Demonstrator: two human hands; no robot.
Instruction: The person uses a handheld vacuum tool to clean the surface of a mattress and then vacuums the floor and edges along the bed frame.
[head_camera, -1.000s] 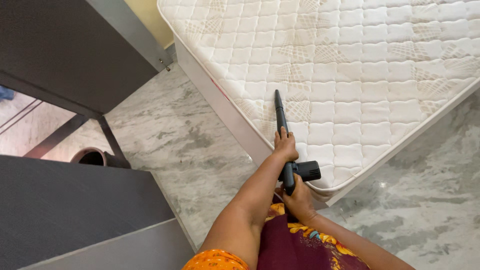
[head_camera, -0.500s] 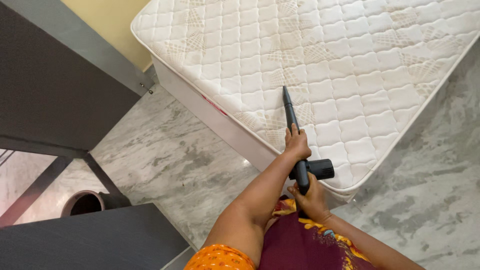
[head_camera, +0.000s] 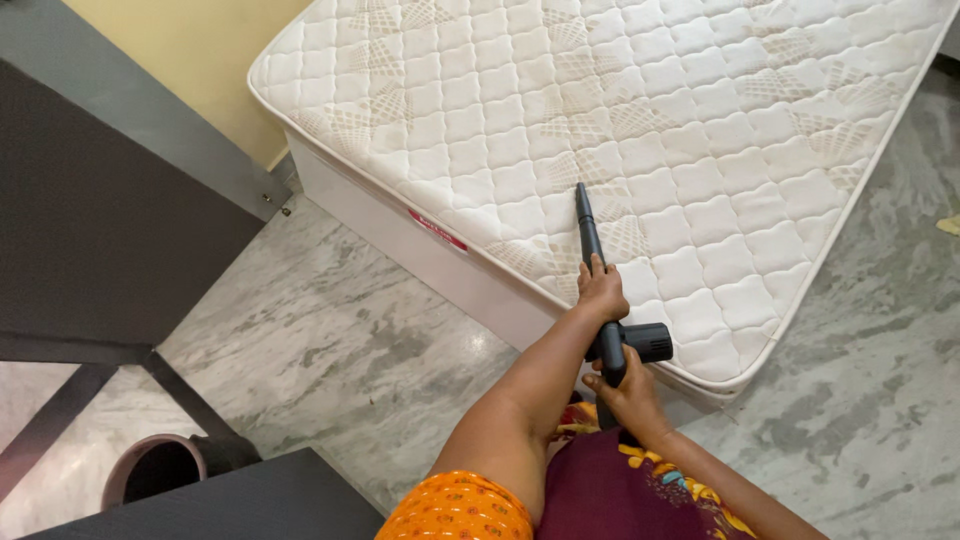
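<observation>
Both hands grip a black handheld vacuum (head_camera: 612, 335), left hand (head_camera: 603, 289) on its nozzle, right hand (head_camera: 628, 392) closed around the handle (tip touching the quilted white mattress (head_camera: 700, 130)).

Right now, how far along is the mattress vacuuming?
Done: cannot tell; the quilted white mattress looks alike all over, with no cleaned strip to see. In hand: the left hand grips the black nozzle tube and the right hand holds the handle of the handheld vacuum, tip on the quilting near the mattress's near corner. Left: nothing marks off any part beyond the tip as done.
</observation>
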